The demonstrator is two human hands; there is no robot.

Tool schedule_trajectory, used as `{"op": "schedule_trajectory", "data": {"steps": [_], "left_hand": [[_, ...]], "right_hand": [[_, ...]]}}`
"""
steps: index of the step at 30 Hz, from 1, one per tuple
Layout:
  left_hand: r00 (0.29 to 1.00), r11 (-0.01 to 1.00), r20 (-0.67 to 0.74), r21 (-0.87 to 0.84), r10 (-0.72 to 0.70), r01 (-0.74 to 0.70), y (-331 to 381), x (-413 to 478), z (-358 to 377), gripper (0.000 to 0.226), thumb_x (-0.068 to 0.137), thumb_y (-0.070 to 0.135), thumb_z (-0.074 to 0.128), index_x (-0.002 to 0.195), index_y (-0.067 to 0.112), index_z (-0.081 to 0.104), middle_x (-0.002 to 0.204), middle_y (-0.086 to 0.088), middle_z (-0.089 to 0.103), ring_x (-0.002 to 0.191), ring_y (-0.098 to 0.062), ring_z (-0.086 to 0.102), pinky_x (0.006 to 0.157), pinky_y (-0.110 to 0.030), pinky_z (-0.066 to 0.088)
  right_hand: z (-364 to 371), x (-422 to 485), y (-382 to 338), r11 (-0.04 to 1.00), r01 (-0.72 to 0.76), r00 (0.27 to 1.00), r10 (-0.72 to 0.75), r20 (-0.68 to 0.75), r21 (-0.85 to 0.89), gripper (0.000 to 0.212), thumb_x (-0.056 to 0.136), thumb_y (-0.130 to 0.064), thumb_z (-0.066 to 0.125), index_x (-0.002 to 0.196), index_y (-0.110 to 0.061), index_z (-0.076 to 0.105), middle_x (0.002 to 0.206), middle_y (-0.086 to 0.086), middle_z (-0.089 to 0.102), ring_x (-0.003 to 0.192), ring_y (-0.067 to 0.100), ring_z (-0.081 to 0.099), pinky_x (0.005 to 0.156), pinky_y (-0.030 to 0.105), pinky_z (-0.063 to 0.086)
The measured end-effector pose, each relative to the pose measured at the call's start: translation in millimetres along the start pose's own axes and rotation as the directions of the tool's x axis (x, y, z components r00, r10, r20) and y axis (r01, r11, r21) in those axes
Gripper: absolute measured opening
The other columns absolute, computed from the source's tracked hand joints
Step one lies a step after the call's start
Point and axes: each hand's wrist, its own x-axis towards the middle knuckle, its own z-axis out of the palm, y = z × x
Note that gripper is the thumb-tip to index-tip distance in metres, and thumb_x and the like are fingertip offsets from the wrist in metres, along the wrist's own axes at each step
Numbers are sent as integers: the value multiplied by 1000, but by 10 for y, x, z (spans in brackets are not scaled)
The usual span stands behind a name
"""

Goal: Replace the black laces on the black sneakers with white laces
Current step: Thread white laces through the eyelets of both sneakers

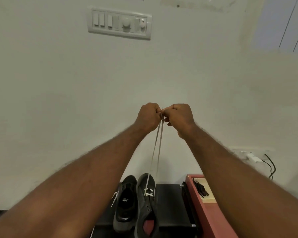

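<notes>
Closest to my camera, both bare forearms reach up and away from the bottom corners of the view. Between them, low in the view, the two black sneakers sit side by side on a black platform [170, 203], toes pointing at the wall. The left-side sneaker [126, 201] shows its open mouth and insole, and I see no lace across it. The right-side sneaker [145, 203] has the white lace [159, 134] through its lowest eyelets, making one cross near the toe. Just right of the platform is a red box [208, 215], and the black laces [200, 188] lie bunched in its pale compartment.

From the right-side sneaker, the two strands of the white lace rise taut and almost parallel. They end at my hands, which are held high and touching each other. The left hand [149, 117] is curled and pinches one strand at its fingertips. The right hand [179, 117] is curled and pinches the other.

Behind them is the pale wall [58, 83]. Low on its right is a plug [251, 158] with a black cable [271, 166]. High up is a white switch panel [120, 23].
</notes>
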Motion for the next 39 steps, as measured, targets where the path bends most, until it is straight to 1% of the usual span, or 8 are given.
{"op": "schedule_trajectory", "data": {"steps": [3, 5, 12, 25, 32, 36, 37, 39], "left_hand": [[1000, 999, -11, -38, 0, -1, 26, 11, 9, 15, 83, -3, 57, 71, 5, 61, 82, -17, 71, 80, -30, 68, 72, -37, 55], [1000, 1000, 2, -29, 0, 0, 21, -9, 14, 24, 84, -3, 58, 64, 11, 55, 81, -18, 70, 81, -32, 69, 74, -41, 56], [1000, 998, -17, -65, -24, 23, -50, 2, 111, 31, 84, -2, 59, 59, 16, 53, 76, -17, 69, 76, -32, 69, 71, -46, 57], [997, 997, 18, -34, -71, 72, -246, 135, 400, 29, 87, 4, 62, 61, 15, 54, 74, -16, 69, 75, -32, 68, 68, -42, 57], [991, 996, 102, 26, -83, 81, -393, 162, 484, 16, 89, 4, 60, 73, 5, 62, 81, -15, 71, 75, -29, 69, 66, -41, 59], [973, 976, 73, 1, -219, 220, -531, 90, 506, 19, 93, 1, 54, 74, 3, 60, 79, -12, 70, 70, -28, 72, 52, -33, 54], [960, 960, 71, -52, -270, 274, -580, 58, 507, 18, 93, -1, 52, 77, 0, 59, 73, -12, 69, 68, -29, 72, 55, -36, 53], [909, 878, 80, -235, -409, 416, -718, -51, 531, 20, 93, -3, 51, 76, 5, 54, 63, -8, 65, 69, -28, 71, 62, -35, 56]], "right_hand": [[-14, 19, -17, 1000, 21, 1000, -21, -22, 3, 18, 80, 1, 64, 65, -6, 70, 73, 12, 73, 58, 17, 64, 54, 27, 54], [-7, -2, 8, 1000, -4, 1000, 4, -10, 6, 16, 81, 1, 64, 68, -4, 70, 74, 10, 72, 59, 17, 65, 55, 28, 54], [10, 49, 138, 999, -27, 999, 27, -22, 38, 12, 83, 1, 63, 73, -2, 71, 78, 10, 73, 59, 17, 65, 54, 26, 52], [42, 204, 476, 995, -77, 997, 78, -12, 69, 10, 87, 0, 62, 82, 2, 71, 78, 7, 72, 57, 12, 64, 56, 24, 54], [90, 194, 673, 987, -144, 990, 143, 18, 65, 10, 90, -3, 62, 90, 1, 71, 78, 6, 71, 53, 10, 62, 57, 27, 54], [117, 117, 866, 936, -279, 960, 279, 32, 216, 12, 98, -3, 49, 97, -3, 61, 84, 16, 69, 61, 21, 69, 59, 31, 58], [121, 96, 929, 915, -308, 950, 309, 38, 259, 12, 100, -3, 46, 100, -3, 58, 88, 17, 70, 67, 24, 72, 62, 32, 60], [136, 28, 1119, 891, -342, 937, 346, 40, 298, 10, 101, -3, 46, 103, -3, 56, 96, 19, 69, 81, 28, 73, 72, 34, 62]]}}
